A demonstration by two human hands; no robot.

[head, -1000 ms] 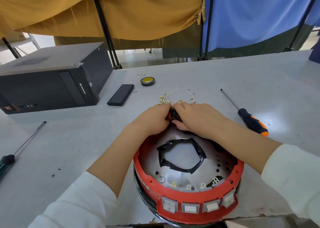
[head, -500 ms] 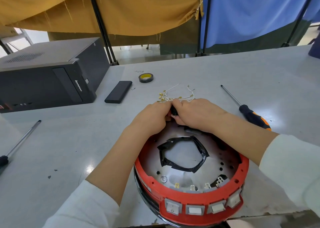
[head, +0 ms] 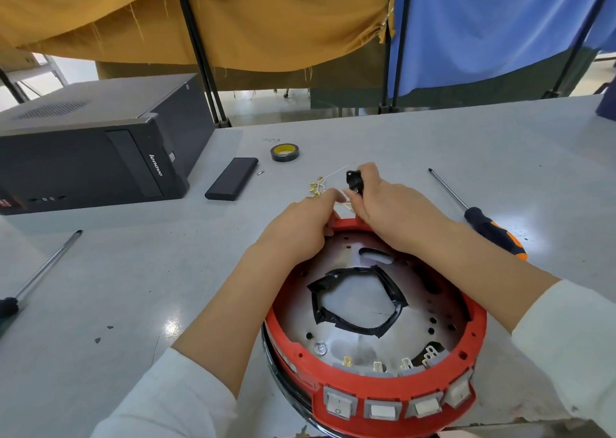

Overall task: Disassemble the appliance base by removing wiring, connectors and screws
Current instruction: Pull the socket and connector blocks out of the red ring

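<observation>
Hands work at the far rim of a round appliance base (head: 376, 381), which sits at the near edge of a smooth grey tabletop (head: 133, 271). The base is a thick red plastic ring with small holes along its top, set over a glossy black band. Four pale rectangular rocker switches line its near side. Inside lies a dull metal plate dotted with round holes, with a crumpled loop of black tape around a central opening and small brass tabs standing near the switches.

The left hand (head: 296, 227) curls over the far red rim, fingers bent around its edge. The right hand (head: 383, 204) is raised just beyond the rim, its grip pinched on a small black connector (head: 354, 179) with thin pale wires trailing from it. Loose wires with brass terminals (head: 315, 187) lie on the tabletop just beyond the hands.

To the right lies a screwdriver with a black and orange handle (head: 493, 231). Another long steel-shafted screwdriver (head: 43, 267) lies at left. Farther back sit a boxy black computer tower (head: 93, 144), a flat black rectangular block (head: 231, 182) and a roll of black tape (head: 284, 152).
</observation>
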